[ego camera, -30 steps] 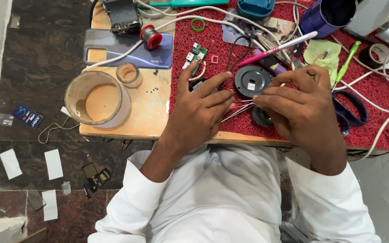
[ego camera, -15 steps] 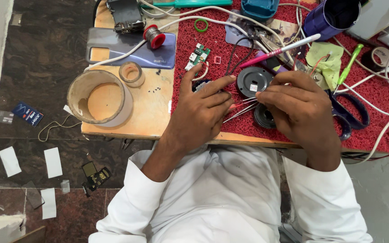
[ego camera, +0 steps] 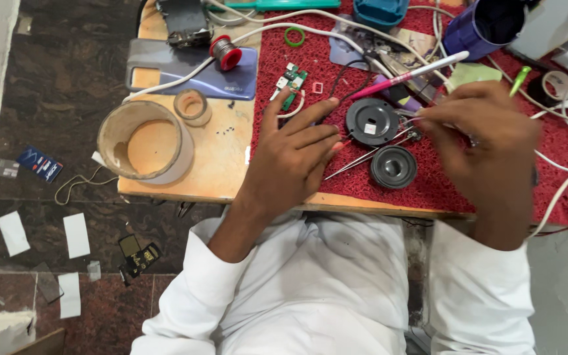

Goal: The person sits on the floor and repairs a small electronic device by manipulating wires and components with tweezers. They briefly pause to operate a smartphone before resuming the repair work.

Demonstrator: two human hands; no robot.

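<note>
My left hand (ego camera: 294,158) lies flat with fingers spread on the red mat (ego camera: 297,56), its fingertips just left of a round black speaker part (ego camera: 371,121). My right hand (ego camera: 488,144) hovers to the right of that part, slightly blurred. Its fingertips are pinched on a thin metal tool (ego camera: 407,116) at the part's right edge. A second round black speaker (ego camera: 394,166) sits just below, between both hands. Thin metal tweezers (ego camera: 363,159) lie slanted across the mat between the two speakers.
A pink and white pen (ego camera: 409,75), a small green circuit board (ego camera: 290,82) and white cables (ego camera: 336,16) lie behind the hands. On the wooden table (ego camera: 225,164) to the left are a large tape roll (ego camera: 144,141), a small roll (ego camera: 192,106), a phone back cover (ego camera: 192,72) and a solder spool (ego camera: 223,52). A purple cup (ego camera: 481,26) stands at the back right.
My right hand has lifted and shifted right, uncovering the lower speaker. My left hand's fingers have spread out flatter on the mat.
</note>
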